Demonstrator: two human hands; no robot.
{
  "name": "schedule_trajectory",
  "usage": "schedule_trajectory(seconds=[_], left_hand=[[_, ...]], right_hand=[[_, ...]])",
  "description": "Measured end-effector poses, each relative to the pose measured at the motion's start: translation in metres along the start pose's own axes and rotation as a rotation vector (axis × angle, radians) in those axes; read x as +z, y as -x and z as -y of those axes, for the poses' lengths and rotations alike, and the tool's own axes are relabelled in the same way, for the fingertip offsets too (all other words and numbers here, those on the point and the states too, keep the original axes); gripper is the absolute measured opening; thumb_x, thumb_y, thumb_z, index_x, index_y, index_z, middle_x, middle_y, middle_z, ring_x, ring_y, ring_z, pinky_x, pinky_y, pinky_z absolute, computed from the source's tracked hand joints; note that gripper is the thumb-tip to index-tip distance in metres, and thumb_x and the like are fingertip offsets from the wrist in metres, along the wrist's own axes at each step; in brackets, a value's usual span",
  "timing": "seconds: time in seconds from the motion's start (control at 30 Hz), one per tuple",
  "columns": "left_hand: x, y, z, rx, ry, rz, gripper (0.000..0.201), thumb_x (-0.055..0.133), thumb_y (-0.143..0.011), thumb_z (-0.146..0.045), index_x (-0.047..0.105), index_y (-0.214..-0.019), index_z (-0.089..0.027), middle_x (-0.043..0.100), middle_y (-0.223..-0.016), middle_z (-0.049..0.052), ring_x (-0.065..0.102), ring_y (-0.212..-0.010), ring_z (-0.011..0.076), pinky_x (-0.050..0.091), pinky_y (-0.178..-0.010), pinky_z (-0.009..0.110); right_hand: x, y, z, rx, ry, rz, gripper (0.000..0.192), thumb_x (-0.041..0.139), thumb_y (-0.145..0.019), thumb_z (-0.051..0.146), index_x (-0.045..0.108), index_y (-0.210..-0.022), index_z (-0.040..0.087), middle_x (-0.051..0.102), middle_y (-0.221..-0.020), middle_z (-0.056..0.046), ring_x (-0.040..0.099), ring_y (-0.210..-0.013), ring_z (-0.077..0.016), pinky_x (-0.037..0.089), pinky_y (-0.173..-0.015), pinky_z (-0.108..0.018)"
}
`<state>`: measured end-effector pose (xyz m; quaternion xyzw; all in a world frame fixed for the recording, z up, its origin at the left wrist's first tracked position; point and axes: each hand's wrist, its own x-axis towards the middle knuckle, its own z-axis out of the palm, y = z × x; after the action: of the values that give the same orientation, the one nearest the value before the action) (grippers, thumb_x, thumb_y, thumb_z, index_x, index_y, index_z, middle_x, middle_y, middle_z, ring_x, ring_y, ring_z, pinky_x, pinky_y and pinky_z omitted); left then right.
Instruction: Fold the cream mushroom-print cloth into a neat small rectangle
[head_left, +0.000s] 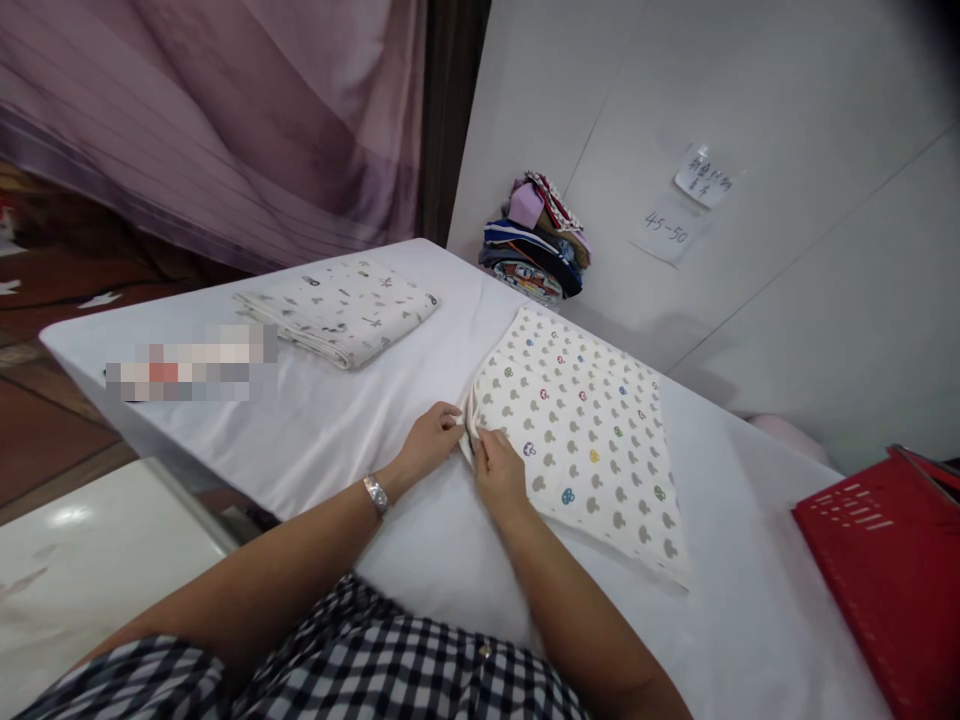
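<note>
A white cloth printed with small mushrooms (592, 430) lies folded flat on the white-covered table (322, 420). At its left edge my left hand (433, 440) pinches a fold of the cloth between thumb and fingers. Close beside it, my right hand (501, 472) also grips that edge, fingers closed round the layers. Part of the edge is hidden behind my fingers. Farther back on the left rests another folded white cloth with a sparse dark print (352, 310), apart from both hands.
A pile of folded clothes (536, 240) stands by the grey wall at the table's far side. A red plastic basket (885, 570) is at the right. A blurred-out item (191, 365) lies on the left. Paper notes (667, 230) are on the wall; a pink curtain (262, 120) hangs behind.
</note>
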<state>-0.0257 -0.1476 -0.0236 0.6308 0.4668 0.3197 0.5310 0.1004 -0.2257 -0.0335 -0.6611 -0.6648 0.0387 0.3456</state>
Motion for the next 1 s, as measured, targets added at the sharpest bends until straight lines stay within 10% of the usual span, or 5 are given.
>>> schedule_trajectory(seconds=[0.23,0.43,1.0], left_hand=[[0.0,0.006,-0.009,0.011,0.177,0.004,0.026,0.053,-0.07,-0.025,0.048,-0.095,-0.018,0.051,-0.053,-0.008,0.05,-0.045,0.0103,0.04,-0.048,0.023],[0.001,0.003,-0.005,0.071,0.28,0.031,0.031,0.052,-0.072,-0.028,0.048,-0.101,-0.018,0.059,-0.063,-0.004,0.054,-0.051,0.0109,0.04,-0.048,0.023],[0.003,-0.002,-0.003,0.05,-0.275,-0.05,0.037,0.057,-0.072,-0.029,0.053,-0.107,-0.019,0.061,-0.068,0.0,0.057,-0.062,0.0165,0.037,-0.058,0.026]], right_hand=[[-0.004,0.001,0.012,-0.041,0.22,0.136,0.026,0.04,-0.091,0.029,0.058,-0.109,0.02,0.059,-0.091,-0.006,0.054,-0.086,-0.0181,0.043,-0.072,-0.026],[-0.003,-0.001,0.004,0.039,-0.027,0.052,0.026,0.037,-0.093,0.031,0.06,-0.093,0.019,0.058,-0.082,-0.003,0.054,-0.079,-0.0152,0.041,-0.071,-0.025],[0.0,-0.004,-0.003,0.13,-0.205,-0.068,0.031,0.033,-0.091,0.033,0.061,-0.089,0.018,0.06,-0.077,-0.003,0.054,-0.073,-0.0157,0.041,-0.07,-0.026]])
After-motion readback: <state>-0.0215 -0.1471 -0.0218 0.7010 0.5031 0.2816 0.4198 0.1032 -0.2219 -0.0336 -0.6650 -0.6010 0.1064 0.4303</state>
